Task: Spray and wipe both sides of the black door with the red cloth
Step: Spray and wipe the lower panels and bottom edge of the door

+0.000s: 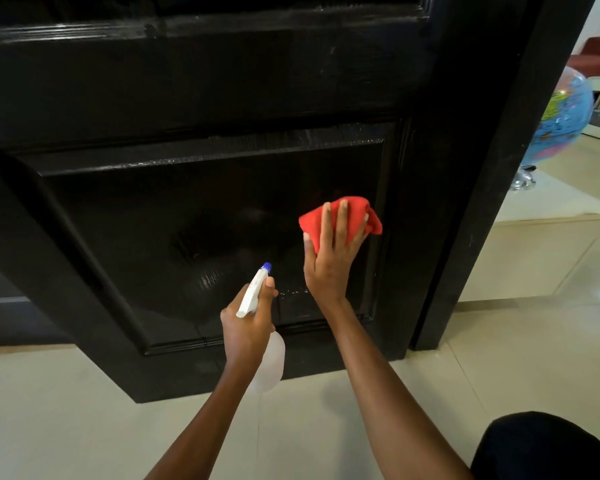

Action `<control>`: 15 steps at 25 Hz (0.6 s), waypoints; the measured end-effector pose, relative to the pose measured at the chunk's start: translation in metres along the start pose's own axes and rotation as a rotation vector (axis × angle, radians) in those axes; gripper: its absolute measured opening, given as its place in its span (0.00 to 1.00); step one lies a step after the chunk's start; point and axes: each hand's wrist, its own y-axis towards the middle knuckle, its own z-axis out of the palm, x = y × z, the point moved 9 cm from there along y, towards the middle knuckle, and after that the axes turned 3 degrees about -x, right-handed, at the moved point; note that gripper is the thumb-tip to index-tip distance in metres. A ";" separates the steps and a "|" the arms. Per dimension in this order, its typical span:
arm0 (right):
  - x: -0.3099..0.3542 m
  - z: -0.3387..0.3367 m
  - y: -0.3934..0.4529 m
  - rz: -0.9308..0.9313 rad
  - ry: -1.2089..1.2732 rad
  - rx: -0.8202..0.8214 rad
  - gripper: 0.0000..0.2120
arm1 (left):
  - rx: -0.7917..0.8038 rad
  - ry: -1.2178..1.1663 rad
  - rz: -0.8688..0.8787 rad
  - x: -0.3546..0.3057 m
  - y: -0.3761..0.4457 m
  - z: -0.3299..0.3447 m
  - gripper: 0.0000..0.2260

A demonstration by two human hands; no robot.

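1. I see my right hand (329,258), fingers spread flat, pressing red cloth (354,216) on black door (201,209) lower panel, centre-right of frame.
2. My left hand (246,323) grips spray bottle (262,327) below centre, nozzle toward door.

I count one black door (222,98), with one recessed lower panel (205,244) fully in view and the bottom edge of a second panel at the top. One black door frame post (492,168) stands to its right. There is one red cloth (355,211) and one white spray bottle (269,362) with a single blue nozzle tip (267,267). Two hands show: one left hand (246,327), one right hand (329,261). One globe (558,123) sits beyond the frame.
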 end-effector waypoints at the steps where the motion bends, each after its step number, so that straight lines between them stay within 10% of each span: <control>1: 0.006 0.000 0.005 -0.055 -0.043 -0.014 0.29 | -0.007 -0.002 0.000 0.000 0.000 -0.002 0.17; 10: -0.073 0.041 -0.170 -0.273 -0.344 0.391 0.36 | 0.011 0.037 -0.016 0.018 -0.004 -0.002 0.15; 15: -0.079 0.023 -0.126 -0.233 -0.408 0.357 0.38 | 0.037 0.028 -0.002 0.013 0.000 -0.001 0.18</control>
